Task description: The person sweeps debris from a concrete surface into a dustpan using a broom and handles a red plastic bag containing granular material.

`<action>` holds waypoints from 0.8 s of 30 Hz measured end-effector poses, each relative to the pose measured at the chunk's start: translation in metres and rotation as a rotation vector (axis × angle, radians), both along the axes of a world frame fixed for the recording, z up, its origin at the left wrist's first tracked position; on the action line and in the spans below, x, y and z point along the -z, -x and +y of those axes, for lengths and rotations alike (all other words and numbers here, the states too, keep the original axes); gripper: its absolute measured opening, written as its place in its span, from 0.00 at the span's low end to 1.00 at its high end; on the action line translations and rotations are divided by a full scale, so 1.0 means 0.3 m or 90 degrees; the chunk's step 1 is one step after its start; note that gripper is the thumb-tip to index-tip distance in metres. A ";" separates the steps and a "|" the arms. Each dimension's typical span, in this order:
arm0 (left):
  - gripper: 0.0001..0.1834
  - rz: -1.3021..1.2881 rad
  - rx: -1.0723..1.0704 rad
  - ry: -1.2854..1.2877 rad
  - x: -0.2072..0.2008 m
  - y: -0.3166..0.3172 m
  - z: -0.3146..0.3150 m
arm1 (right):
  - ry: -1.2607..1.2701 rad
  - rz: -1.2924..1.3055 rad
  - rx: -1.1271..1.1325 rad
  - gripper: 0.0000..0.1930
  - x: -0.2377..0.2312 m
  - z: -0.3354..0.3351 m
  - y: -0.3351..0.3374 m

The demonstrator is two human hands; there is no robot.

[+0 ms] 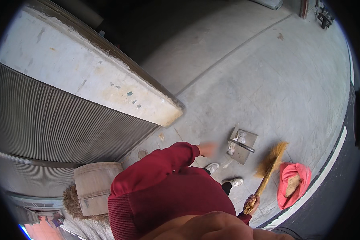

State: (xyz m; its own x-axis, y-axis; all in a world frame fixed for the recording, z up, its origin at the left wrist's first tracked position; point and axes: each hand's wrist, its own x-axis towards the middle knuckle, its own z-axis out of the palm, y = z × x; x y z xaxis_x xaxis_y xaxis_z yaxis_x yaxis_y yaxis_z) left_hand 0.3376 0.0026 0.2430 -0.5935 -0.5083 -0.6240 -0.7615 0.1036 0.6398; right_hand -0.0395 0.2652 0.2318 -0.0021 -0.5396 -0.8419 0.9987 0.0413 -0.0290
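Note:
My right hand (252, 203) is wrapped round the handle end of a yellow straw broom (268, 172). The broom slants up and to the right, its bristles fanned out low over the floor. My left hand (207, 150) reaches out from a red sleeve toward a metal dustpan (248, 141), apart from it and smeared by motion, so its fingers cannot be read. White crumpled litter (233, 147) lies in the dustpan, under its bar handle (242, 145). To the right of the broom stands a pink sack (283, 188) with its mouth open, pale brown stuff inside.
My white shoes (237, 182) stand on the grey concrete floor (276, 88). A worn wall end (108, 86) and a ribbed metal shutter (60, 112) close off the left. Near the shutter are a beige covered bundle (97, 186) and dry brush. A white line (335, 154) borders dark pavement at the right.

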 end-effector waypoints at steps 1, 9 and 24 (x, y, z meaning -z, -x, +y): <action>0.34 -0.008 0.069 0.037 -0.055 0.069 -0.044 | -0.003 0.011 0.018 0.08 0.025 0.015 0.039; 0.40 0.074 -0.073 0.299 0.049 0.409 -0.008 | -0.135 0.180 -0.172 0.05 0.179 -0.214 0.194; 0.38 -0.236 -0.104 0.206 0.036 0.731 -0.061 | 0.094 0.139 -0.041 0.11 -0.081 -0.376 0.776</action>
State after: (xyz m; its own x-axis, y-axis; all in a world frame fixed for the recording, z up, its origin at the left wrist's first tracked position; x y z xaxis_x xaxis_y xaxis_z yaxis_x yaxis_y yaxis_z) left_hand 0.1182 -0.0157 0.2323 -0.2588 -0.7783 -0.5721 -0.9537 0.1121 0.2790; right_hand -0.2723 0.1525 0.2560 -0.1370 -0.6610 -0.7378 0.9634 0.0843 -0.2544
